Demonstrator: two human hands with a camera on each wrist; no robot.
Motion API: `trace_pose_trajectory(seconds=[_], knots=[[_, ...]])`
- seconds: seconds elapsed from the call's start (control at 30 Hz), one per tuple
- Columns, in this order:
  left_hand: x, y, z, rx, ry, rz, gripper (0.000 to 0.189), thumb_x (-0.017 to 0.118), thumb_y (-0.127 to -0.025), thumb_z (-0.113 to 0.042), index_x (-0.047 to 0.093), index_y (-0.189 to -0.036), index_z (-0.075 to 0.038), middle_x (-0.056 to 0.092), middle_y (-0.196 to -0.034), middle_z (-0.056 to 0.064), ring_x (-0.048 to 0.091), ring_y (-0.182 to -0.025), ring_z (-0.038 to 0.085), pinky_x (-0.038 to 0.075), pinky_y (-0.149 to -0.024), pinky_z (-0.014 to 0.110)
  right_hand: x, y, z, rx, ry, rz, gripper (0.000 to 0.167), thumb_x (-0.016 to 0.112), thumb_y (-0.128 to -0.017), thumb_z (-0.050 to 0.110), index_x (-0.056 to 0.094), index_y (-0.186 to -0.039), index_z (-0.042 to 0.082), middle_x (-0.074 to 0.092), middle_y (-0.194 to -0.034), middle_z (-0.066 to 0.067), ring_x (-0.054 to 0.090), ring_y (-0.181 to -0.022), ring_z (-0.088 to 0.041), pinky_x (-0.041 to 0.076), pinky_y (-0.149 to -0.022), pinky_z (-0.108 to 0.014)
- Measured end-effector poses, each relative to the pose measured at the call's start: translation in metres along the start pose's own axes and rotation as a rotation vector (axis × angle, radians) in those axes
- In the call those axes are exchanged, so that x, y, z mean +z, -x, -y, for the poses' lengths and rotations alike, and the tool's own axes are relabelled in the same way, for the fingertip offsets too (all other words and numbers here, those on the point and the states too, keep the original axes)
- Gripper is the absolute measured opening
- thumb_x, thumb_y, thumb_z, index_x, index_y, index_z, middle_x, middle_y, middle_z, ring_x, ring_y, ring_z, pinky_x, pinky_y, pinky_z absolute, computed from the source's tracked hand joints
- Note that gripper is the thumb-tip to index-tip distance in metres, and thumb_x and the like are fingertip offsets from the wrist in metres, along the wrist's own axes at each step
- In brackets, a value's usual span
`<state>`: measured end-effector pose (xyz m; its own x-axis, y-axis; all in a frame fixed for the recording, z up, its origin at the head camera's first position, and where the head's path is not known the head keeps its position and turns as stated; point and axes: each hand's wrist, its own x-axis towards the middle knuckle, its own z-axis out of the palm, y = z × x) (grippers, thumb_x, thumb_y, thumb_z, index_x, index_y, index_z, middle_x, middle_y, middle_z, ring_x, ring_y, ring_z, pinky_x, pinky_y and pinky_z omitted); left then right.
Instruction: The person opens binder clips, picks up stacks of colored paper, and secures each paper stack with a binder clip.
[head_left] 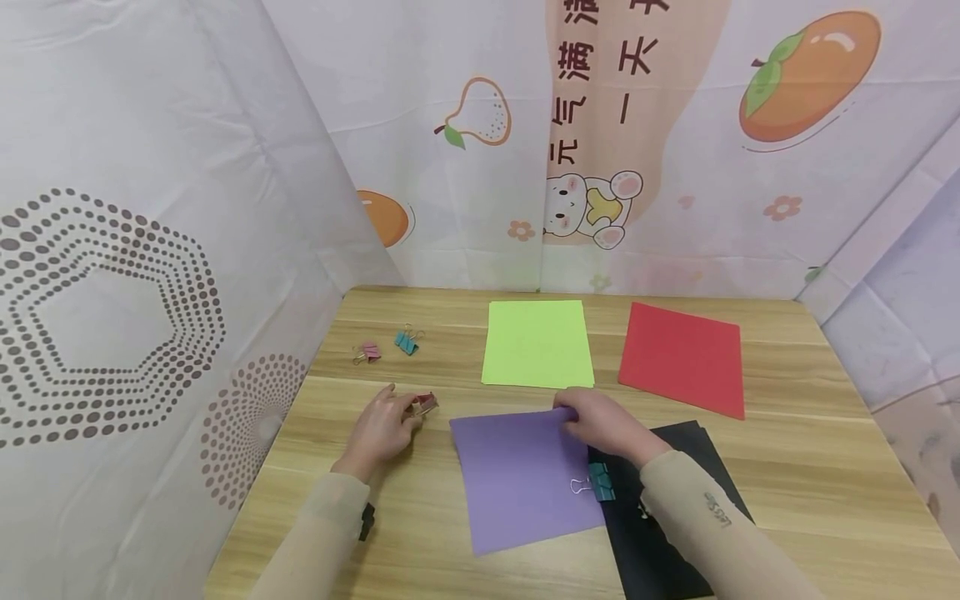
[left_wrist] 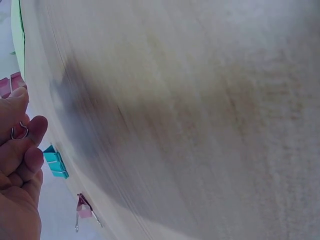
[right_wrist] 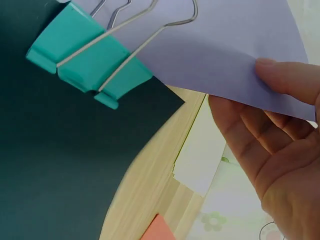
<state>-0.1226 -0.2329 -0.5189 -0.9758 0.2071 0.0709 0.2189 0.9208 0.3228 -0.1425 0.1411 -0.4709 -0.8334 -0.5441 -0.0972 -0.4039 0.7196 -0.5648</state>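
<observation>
My left hand (head_left: 382, 429) pinches a reddish-pink binder clip (head_left: 424, 404) to the left of the purple paper. In the left wrist view the body of that clip (left_wrist: 12, 84) shows past the thumb, and a wire handle loop sticks out between the fingers. With thumb above and fingers beneath, my right hand (head_left: 603, 421) grips the top right corner of the purple paper (head_left: 521, 483). A teal binder clip (head_left: 602, 482) is clamped on the paper's right edge, its wire handles lying over the purple side. Black sheets (head_left: 660, 533) lie beneath the right forearm, partly hidden by it.
Lime green paper (head_left: 537, 343) lies at the back middle of the wooden table (head_left: 300, 533), with red paper (head_left: 684, 360) to its right. At the back left are a pink binder clip (head_left: 369, 352) and a smaller teal one (head_left: 407, 342). Printed curtains hang behind.
</observation>
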Motion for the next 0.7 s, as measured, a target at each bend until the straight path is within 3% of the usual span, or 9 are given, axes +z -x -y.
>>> trace_pose_trajectory(seconds=[0.43,0.7], knots=[[-0.005,0.0,-0.008,-0.005,0.024,0.025,0.034,0.076,-0.092,-0.013,0.071,-0.124,-0.003,0.075,-0.113,0.015,0.05,-0.136,0.046,0.035,-0.117,0.055,-0.016,0.007,-0.004,0.017,-0.146,-0.098,0.013,0.073,-0.092,0.003,0.069,-0.102,0.01,0.071,-0.096,-0.002,0.066,-0.084,-0.017,0.059,-0.077,-0.038],[-0.007,-0.002,-0.013,0.032,0.009,0.006,0.032,0.076,-0.093,-0.014,0.072,-0.122,-0.003,0.075,-0.113,0.015,0.053,-0.134,0.045,0.039,-0.114,0.054,-0.025,0.007,-0.004,-0.005,-0.129,-0.154,0.014,0.074,-0.091,0.002,0.069,-0.101,0.011,0.071,-0.095,-0.003,0.067,-0.087,-0.018,0.06,-0.078,-0.04]])
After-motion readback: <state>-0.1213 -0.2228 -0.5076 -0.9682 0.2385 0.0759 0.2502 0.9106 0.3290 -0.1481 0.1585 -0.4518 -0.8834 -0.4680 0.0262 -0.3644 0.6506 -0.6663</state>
